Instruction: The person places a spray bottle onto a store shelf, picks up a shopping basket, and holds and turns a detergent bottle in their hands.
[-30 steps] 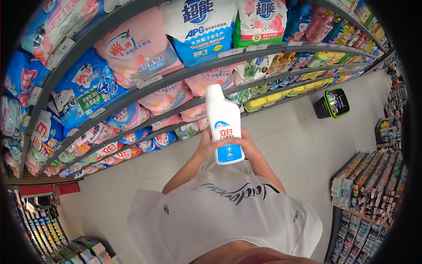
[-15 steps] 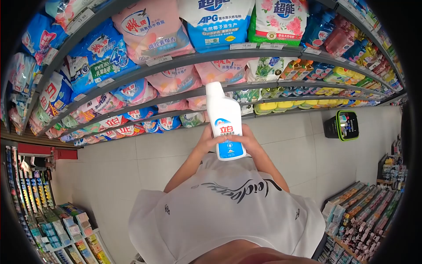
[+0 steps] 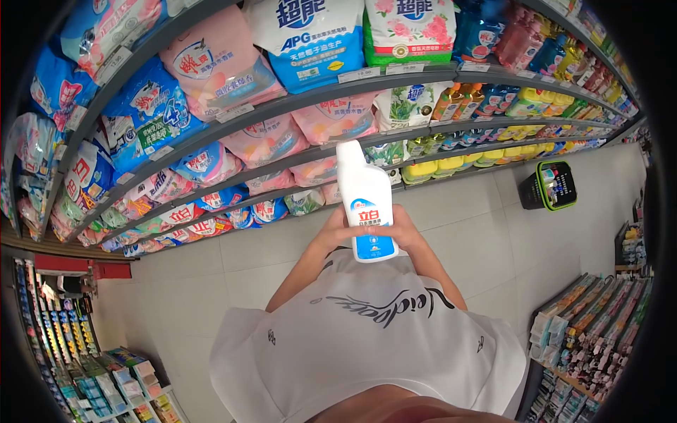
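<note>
A white plastic detergent bottle [image 3: 369, 204] with red lettering and a blue lower label stands out in the middle of the view, its capped neck leaning slightly left and away from me. Both of my hands hold its lower half from the two sides. My left hand [image 3: 337, 231] wraps the left side, thumb across the label. On the opposite side my right hand [image 3: 404, 231] is closed, its thumb also over the front. Most of the fingers are hidden behind the bottle.
Curved-looking shelves [image 3: 296, 100] ahead carry bags of washing powder [image 3: 310, 53] and coloured bottles [image 3: 518, 42]. A black basket with a green rim [image 3: 557, 206] and goods inside stands on the tiled floor [image 3: 465, 240] at right. More stocked shelves [image 3: 589, 331] flank me behind.
The shelves have shifted left and slightly down in view as the head turned. The bottle sits slightly lower and to the right, still in both hands.
</note>
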`<move>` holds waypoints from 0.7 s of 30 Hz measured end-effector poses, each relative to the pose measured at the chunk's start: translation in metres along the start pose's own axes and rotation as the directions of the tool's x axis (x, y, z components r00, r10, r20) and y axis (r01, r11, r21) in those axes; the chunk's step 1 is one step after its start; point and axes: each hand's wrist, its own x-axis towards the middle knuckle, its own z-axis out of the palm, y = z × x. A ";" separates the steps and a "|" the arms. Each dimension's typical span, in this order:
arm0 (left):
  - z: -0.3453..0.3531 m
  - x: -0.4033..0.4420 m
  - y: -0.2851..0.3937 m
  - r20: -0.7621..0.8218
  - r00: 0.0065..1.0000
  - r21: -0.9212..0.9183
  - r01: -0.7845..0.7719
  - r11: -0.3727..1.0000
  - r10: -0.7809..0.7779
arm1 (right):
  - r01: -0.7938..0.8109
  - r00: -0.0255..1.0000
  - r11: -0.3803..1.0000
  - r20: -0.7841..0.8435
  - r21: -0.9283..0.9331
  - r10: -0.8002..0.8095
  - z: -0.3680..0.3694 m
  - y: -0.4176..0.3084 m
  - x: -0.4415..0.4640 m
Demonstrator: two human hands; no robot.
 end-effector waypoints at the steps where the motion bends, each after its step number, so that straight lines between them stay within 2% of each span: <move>1: 0.001 0.001 0.003 0.014 0.999 -0.002 0.040 0.999 -0.040 | 0.008 1.000 1.000 -0.005 0.001 -0.008 -0.001 0.000 -0.001; 5: 0.005 0.009 0.010 0.038 0.992 0.023 0.116 0.993 -0.116 | 0.043 0.999 0.999 -0.021 0.001 -0.042 -0.008 0.001 -0.003; 21: 0.011 0.015 0.010 0.026 0.992 0.047 0.122 0.991 -0.123 | 0.052 0.998 0.999 -0.020 0.013 -0.052 -0.015 0.002 -0.006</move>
